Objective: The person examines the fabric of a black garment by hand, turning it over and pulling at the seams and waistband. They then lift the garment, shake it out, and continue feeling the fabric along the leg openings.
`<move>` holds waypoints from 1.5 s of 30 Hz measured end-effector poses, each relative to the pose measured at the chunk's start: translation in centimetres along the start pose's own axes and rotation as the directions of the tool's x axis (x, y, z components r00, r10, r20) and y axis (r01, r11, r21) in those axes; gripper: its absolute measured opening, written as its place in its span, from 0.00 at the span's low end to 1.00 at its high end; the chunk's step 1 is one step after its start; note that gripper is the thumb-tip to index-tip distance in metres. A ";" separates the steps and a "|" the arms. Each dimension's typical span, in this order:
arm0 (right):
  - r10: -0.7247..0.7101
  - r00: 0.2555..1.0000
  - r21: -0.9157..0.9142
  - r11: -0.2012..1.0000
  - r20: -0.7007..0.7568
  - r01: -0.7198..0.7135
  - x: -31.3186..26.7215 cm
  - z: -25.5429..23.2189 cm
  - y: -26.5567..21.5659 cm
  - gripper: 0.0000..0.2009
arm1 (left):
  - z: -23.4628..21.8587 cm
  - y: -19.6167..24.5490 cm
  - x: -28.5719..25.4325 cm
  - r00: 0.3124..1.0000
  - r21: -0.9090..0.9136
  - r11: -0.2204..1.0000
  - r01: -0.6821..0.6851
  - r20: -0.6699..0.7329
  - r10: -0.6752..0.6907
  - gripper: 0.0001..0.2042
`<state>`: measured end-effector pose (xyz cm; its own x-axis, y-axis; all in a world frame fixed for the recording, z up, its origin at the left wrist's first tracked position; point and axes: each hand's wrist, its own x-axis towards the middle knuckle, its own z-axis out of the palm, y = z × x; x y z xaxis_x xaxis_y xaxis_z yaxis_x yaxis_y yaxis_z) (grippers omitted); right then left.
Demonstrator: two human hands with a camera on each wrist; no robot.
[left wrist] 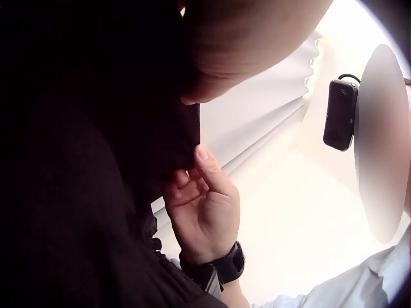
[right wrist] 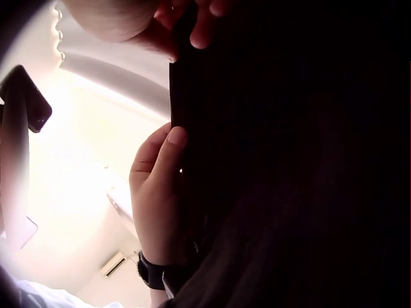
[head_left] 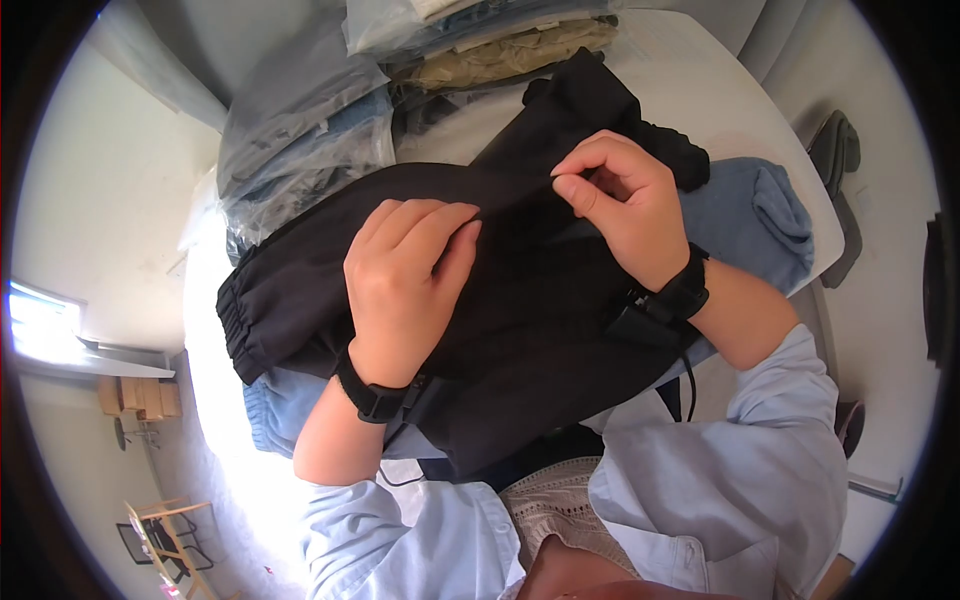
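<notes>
A black cloth garment with gathered elastic ends [head_left: 400,195] is spread across the table in front of the person. My left hand [head_left: 400,270] pinches its fabric between thumb and fingers, left of the middle. Farther right, my right hand [head_left: 625,190] pinches the same garment with thumb and forefinger. A short stretch of its edge runs between the two hands; in the left wrist view the right hand [left wrist: 205,212] grips that edge, and in the right wrist view the left hand [right wrist: 160,186] does. Under the black cloth lies a blue garment [head_left: 755,215], mostly covered.
Clothes in clear plastic bags [head_left: 310,130] are piled at the back left of the white table [head_left: 700,70]. A tan bagged garment [head_left: 510,50] lies at the back. Grey cloth [head_left: 835,155] is beyond the right table edge. Each wrist wears a black strapped camera.
</notes>
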<state>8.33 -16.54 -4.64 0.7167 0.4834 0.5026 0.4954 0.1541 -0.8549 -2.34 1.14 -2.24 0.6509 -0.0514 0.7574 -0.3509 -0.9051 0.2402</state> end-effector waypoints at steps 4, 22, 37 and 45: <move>0.072 0.997 -0.026 0.997 -0.026 -0.072 0.1 0.2 -0.2 0.03 | 0.1 -0.1 -0.2 1.000 -0.018 1.000 0.020 -0.009 -0.021 0.06; -0.022 0.981 -0.135 0.990 0.192 0.049 -0.7 2.8 -4.6 0.18 | 0.2 -2.0 -0.3 0.978 -0.056 0.977 0.205 -0.033 -0.207 0.03; 0.105 0.985 0.066 0.991 0.137 -0.115 1.0 2.7 -0.8 0.08 | 0.1 -1.8 -0.4 0.975 -0.084 0.973 0.215 -0.035 -0.219 0.02; 0.037 0.998 0.092 0.995 0.042 -0.041 1.0 2.6 -0.5 0.04 | -0.7 -0.2 0.0 0.985 0.096 0.992 -0.080 -0.144 0.093 0.13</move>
<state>7.53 -13.87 -4.04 0.7135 0.5247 0.4643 0.4183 0.2125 -0.8831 -2.70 1.63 -1.87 0.5117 -0.0745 0.8559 -0.3354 -0.9345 0.1192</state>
